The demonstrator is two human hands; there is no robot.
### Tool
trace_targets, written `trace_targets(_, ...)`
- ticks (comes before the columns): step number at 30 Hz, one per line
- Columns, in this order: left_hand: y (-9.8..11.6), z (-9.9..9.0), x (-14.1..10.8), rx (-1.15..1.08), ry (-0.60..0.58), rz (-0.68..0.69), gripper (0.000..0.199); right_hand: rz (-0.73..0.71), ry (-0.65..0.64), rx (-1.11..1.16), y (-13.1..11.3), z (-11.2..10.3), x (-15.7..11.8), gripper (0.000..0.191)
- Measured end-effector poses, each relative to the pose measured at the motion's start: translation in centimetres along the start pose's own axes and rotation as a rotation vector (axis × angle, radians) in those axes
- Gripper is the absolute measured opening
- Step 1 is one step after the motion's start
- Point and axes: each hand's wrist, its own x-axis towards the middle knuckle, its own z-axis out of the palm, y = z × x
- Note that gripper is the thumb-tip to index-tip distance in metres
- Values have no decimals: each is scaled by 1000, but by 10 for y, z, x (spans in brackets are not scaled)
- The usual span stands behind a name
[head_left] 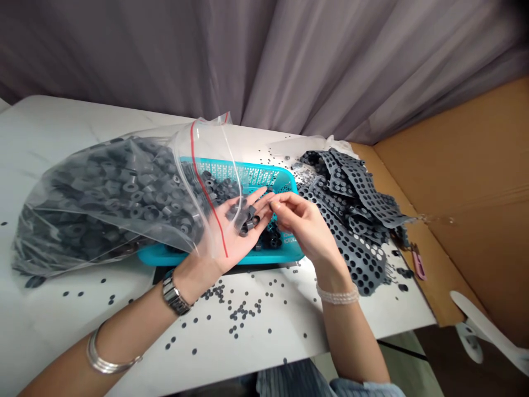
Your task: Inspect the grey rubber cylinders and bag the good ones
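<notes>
The left hand lies palm up over the front part of a turquoise basket, fingers spread and flat, with a few small dark grey rubber rings resting loose on the palm and fingers. The right hand is just beside it, thumb and forefinger pressed together at the tips of the left fingers; it seems to pinch one small piece there, though the piece itself is too small to make out. More of the same rings lie in the basket under both hands.

The basket stands on a white desk, and a large clear zip bag with a red seal line (its open mouth drooping over the basket's left half) is packed with the same grey rings; the bag's edge touches the left wrist. That wrist wears a metal watch, with a silver bangle farther up the forearm, and the right wrist carries a pale bead bracelet.

To the right of the basket, touching its side, is a heap of dark rubber sheets punched full of round holes. Small dark round offcuts are scattered across the desk in front of the basket and near the sheets. A brown cardboard panel stands along the desk's right edge, and a grey curtain hangs behind.
</notes>
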Motion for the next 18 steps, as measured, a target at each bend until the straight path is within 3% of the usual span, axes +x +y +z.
trace_targets(4,-1,0,-1,28,2,-21,59,139,-3,392,-1,-8,4,14)
trace_targets(7,-1,0,-1,54,-9,-26,59,160,36,416,-1,-9,5,23)
trace_targets(10,0,1,-1,49,-2,-14,59,97,34,214,0,-5,2,26)
trace_targets(15,3,-1,0,67,-13,-19,57,-137,-24,-462,-4,5,-8,18)
trace_targets(18,3,-1,1,92,-11,-22,57,-153,-55,-610,-4,8,-9,19)
